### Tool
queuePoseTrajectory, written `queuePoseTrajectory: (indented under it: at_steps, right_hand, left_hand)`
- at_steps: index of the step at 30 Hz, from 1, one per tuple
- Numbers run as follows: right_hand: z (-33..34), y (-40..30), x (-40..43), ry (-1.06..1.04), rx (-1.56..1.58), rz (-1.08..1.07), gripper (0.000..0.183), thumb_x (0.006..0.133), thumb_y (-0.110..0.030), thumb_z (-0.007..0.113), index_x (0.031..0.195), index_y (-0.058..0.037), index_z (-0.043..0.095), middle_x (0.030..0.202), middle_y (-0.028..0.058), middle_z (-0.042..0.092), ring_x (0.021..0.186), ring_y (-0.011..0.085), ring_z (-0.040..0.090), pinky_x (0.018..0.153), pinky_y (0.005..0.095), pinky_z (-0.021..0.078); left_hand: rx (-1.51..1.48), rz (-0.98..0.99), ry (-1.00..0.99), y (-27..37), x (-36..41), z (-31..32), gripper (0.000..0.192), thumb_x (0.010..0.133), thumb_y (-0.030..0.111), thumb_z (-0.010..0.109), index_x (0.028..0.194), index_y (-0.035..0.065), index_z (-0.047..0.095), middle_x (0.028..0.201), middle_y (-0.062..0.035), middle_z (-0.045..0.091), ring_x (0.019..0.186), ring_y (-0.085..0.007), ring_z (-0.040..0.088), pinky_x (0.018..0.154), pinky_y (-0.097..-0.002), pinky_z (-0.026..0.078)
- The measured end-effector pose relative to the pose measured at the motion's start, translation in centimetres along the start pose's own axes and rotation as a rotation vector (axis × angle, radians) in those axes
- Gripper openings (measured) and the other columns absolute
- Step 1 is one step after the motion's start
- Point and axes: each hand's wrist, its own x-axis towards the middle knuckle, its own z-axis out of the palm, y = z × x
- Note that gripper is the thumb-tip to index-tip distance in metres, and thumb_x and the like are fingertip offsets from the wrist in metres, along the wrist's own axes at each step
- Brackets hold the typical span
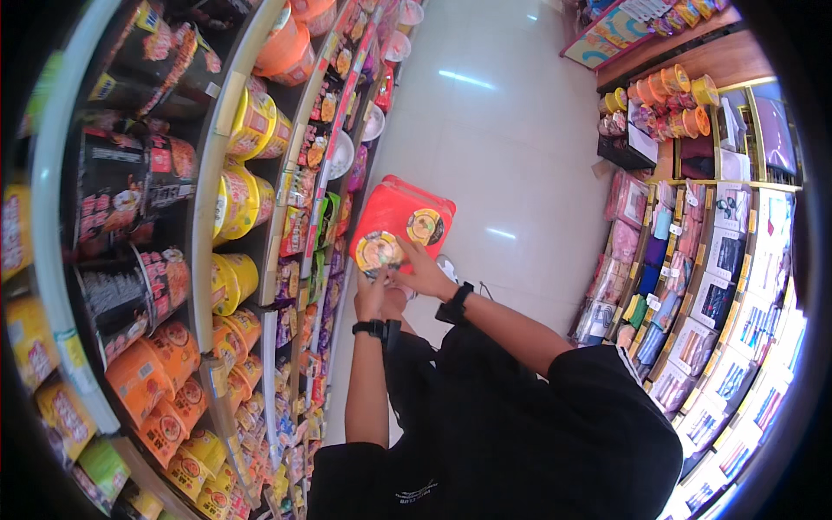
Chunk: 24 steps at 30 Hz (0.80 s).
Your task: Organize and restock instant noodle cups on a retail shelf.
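Below me is a red plastic basket (pixel 372 211), seen from above beside the foot of the shelves. Two round tubs with yellow-rimmed lids show within its outline: a near noodle tub (pixel 379 251) at its lower left corner and another noodle tub (pixel 426 225) to the right. My left hand (pixel 370 298) is at the lower edge of the near tub, its thumb raised towards the lid. Around that tub's right side are the fingers of my right hand (pixel 422 273), with the thumb at the lower edge. The tub's underside is hidden.
At left, close by, rises a shelf unit (pixel 224 149) holding yellow noodle tubs (pixel 237 195), orange noodle tubs (pixel 156 367) and black noodle packs (pixel 114 175). A pale tiled floor (pixel 500 149) runs ahead. Along the right stand shelves with boxed goods (pixel 692 338) and folded textiles (pixel 624 240).
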Motion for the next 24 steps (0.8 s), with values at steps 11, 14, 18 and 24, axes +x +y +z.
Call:
queuePoseTrajectory:
  at_steps: [11,14,18,24]
  right_hand:
    - [1.0,6.7,10.6,-0.003,-0.06,0.154,0.071,0.084,-0.029,0.068,0.14,0.0007,0.037,0.126,0.0226,0.052,0.096,0.0279,0.06,0.085,0.0357,0.0486]
    - [0.9,8.7,11.8,-0.034,-0.133,0.179,0.072,0.086,-0.029,0.067,0.143,0.0001,0.033,0.126,0.0228,0.054,0.097,0.0272,0.061,0.084,0.0346,0.049]
    - [0.7,11.9,12.6,-0.01,-0.183,0.118,0.072,0.088,-0.027,0.064,0.145,-0.0004,0.029,0.127,0.023,0.054,0.096,0.0251,0.061,0.084,0.0337,0.0494]
    - [0.5,12.7,13.1,-0.065,-0.015,0.315,0.07,0.089,-0.027,0.061,0.144,0.0016,0.029,0.134,0.0244,0.047,0.108,0.0284,0.052,0.093,0.0349,0.0418]
  left_hand:
    - [0.07,-0.036,0.022,-3.8,13.0,0.4,0.047,0.082,0.004,0.069,0.125,0.0058,0.049,0.107,-0.0054,0.058,0.08,-0.0145,0.063,0.051,-0.0223,0.052]
    - [0.031,-0.052,0.009,-3.6,14.1,1.2,0.047,0.083,0.003,0.068,0.125,0.0021,0.046,0.107,-0.0087,0.06,0.075,-0.0153,0.062,0.053,-0.0252,0.051]
    - [0.042,-0.039,-0.048,-4.1,15.7,2.2,0.05,0.083,-0.004,0.064,0.127,0.0021,0.044,0.11,-0.0094,0.059,0.07,-0.0138,0.062,0.053,-0.0244,0.048]
    - [0.005,-0.067,-0.074,-5.6,17.1,2.8,0.056,0.083,-0.006,0.063,0.132,0.0032,0.038,0.117,-0.0094,0.057,0.071,-0.0125,0.061,0.054,-0.024,0.048]
